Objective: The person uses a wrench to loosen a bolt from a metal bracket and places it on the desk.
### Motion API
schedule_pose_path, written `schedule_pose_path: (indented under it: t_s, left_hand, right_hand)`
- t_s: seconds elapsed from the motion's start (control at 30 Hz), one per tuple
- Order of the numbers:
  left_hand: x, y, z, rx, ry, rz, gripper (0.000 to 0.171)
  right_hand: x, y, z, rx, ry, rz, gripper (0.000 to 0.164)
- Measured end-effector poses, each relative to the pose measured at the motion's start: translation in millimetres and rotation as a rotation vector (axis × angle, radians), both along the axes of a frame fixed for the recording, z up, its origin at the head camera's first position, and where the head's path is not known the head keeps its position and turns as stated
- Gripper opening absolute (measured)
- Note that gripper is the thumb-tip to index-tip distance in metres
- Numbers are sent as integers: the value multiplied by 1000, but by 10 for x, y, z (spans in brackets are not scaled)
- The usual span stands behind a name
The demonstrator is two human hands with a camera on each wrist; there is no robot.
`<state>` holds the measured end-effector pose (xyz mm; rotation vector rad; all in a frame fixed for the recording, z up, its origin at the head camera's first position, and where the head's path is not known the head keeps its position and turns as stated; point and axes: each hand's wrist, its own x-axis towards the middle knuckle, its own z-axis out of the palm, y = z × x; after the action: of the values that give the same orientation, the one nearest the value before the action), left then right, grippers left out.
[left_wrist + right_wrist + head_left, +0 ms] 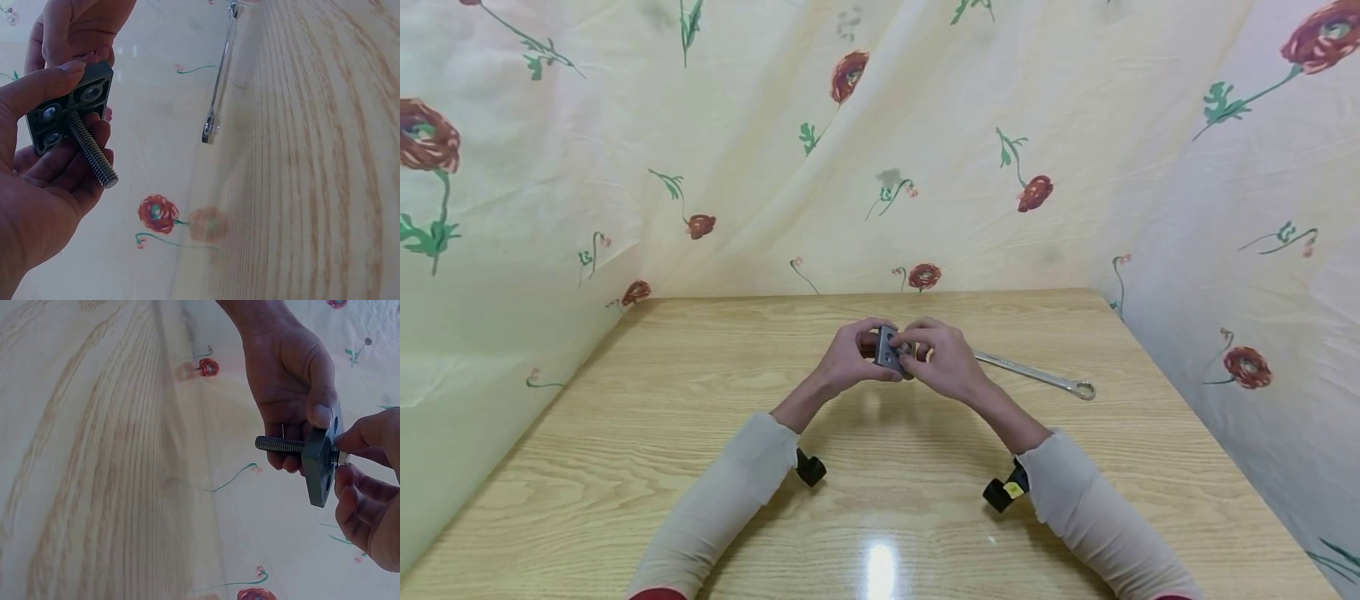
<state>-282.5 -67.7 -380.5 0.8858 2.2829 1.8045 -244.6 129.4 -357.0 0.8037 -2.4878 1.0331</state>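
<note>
My left hand (848, 360) grips a small grey plate (95, 92) with several round holes by its edges, the thumb lying along one side. A threaded bolt (279, 445) runs through the plate, its long shank sticking out on the side towards the wrist cameras. On the opposite face, my right hand (949, 360) pinches the bolt's shiny metal end (342, 457) between thumb and fingers. Both hands hold these parts above the table. The fingers partly hide the plate in the head view.
A combination wrench (1033, 372) lies on the wood-grain table (625, 450), to the right of the hands. Flower-patterned cloth (760, 150) hangs behind and along both sides. Black wrist cameras (810, 468) hang beneath the pale sleeves.
</note>
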Motion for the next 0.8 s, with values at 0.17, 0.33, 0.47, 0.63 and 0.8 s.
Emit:
schedule_pose_path:
  t_s: [0.17, 0.33, 0.47, 0.63, 0.8]
  left_hand:
    - [12, 0, 8, -10, 13, 18, 61]
    - [9, 0, 3, -15, 15, 15, 61]
    - [9, 2, 3, -17, 20, 10, 61]
    - [9, -3, 10, -18, 28, 9, 62]
    - [4, -10, 18, -12, 25, 10, 63]
  right_hand:
    - [6, 13, 30, -3, -30, -55, 29]
    - [-5, 9, 11, 17, -75, -132, 29]
    - [-4, -23, -20, 21, -72, -153, 28]
    - [5, -51, -26, 22, -39, -153, 25]
    - [12, -41, -3, 34, -17, -118, 23]
